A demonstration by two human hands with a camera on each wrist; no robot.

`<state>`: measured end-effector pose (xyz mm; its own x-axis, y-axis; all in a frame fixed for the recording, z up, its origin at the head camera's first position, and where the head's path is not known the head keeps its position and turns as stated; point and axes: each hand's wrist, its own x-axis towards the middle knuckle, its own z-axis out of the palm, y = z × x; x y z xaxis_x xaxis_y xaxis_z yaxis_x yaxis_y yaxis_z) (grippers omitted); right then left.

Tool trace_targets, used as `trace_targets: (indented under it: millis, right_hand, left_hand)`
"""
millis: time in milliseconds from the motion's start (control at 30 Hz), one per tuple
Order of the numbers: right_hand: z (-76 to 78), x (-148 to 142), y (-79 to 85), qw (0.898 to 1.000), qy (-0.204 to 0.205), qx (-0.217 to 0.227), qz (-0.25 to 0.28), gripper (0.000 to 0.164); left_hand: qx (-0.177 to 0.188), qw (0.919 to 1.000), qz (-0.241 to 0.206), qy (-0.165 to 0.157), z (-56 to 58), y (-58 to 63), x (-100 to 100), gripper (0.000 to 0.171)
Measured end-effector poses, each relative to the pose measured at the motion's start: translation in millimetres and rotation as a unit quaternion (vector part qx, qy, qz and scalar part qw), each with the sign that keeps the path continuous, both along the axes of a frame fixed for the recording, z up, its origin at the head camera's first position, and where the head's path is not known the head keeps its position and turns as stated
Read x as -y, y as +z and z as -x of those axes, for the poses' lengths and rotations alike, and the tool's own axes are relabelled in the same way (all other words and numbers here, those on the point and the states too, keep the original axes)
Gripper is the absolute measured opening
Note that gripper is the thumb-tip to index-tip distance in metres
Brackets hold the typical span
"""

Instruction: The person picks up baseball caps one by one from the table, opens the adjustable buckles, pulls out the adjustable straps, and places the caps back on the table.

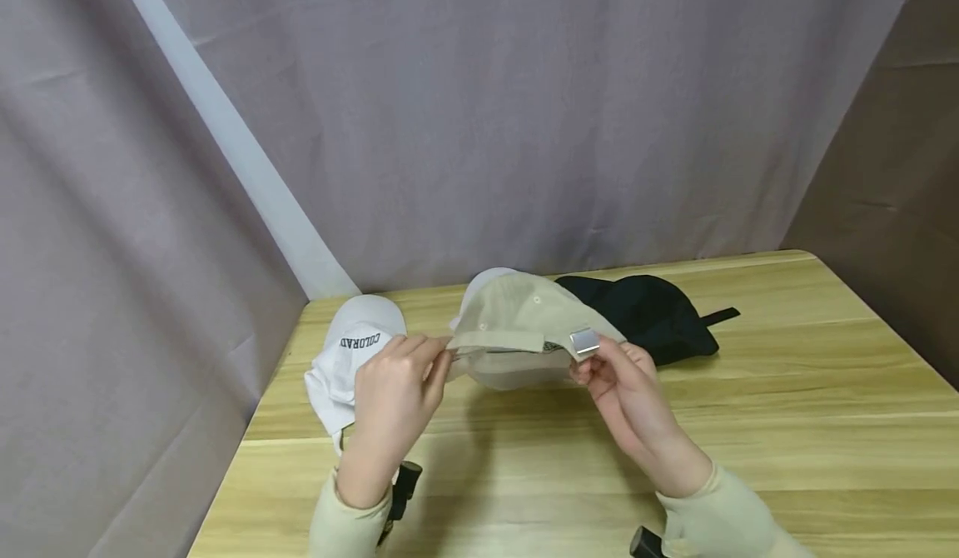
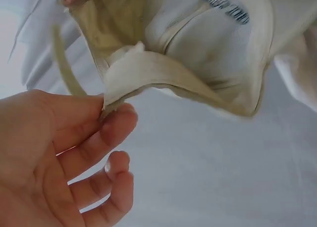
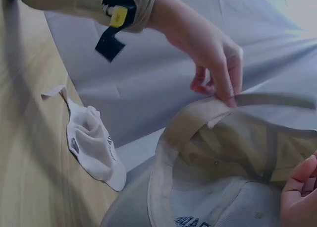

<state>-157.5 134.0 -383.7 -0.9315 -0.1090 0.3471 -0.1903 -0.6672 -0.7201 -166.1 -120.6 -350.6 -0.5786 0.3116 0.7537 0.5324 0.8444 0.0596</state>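
Both hands hold up a beige cap (image 1: 517, 312) above the table, its back opening towards me. My left hand (image 1: 400, 396) pinches the rim on the left between thumb and index finger; in the left wrist view its other fingers are loosely curled. A narrow loose strap (image 3: 275, 100) extends from that pinched spot. My right hand (image 1: 629, 391) grips the rim on the other side, thumb beside a shiny metal buckle (image 1: 584, 341). Dark lettering (image 2: 225, 8) shows inside the cap. In the right wrist view, only part of the right hand (image 3: 302, 192) shows.
A white cap (image 1: 355, 358) with dark lettering lies on the left of the wooden table (image 1: 787, 425). To the right, a black cap (image 1: 659, 316) lies partly behind the beige one, its strap sticking out. A pale rounded edge (image 1: 489, 279) shows behind. Grey curtains (image 1: 524, 125) hang around the table.
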Motion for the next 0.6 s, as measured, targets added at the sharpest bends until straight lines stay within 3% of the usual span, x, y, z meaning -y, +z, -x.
trace_targets:
  millis: [133, 367, 600]
  right_hand:
    - [0.8, -3, 1.4, 1.0, 0.008, 0.003, -0.027, 0.041]
    - [2.2, 1, 2.9, 0.995, 0.01, 0.034, -0.096, 0.035]
    - [0.8, -1, 16.9, 0.976, 0.047, 0.031, -0.211, 0.037]
  left_hand:
    - [0.01, 0.9997, -0.023, -0.004, 0.1, 2.5, 6, 0.011]
    - [0.036, 0.9987, -0.028, -0.024, -1.9, 5.5, -3, 0.012]
    - [0.025, 0.9991, -0.006, -0.033, -7.8, 21.6, 10, 0.011]
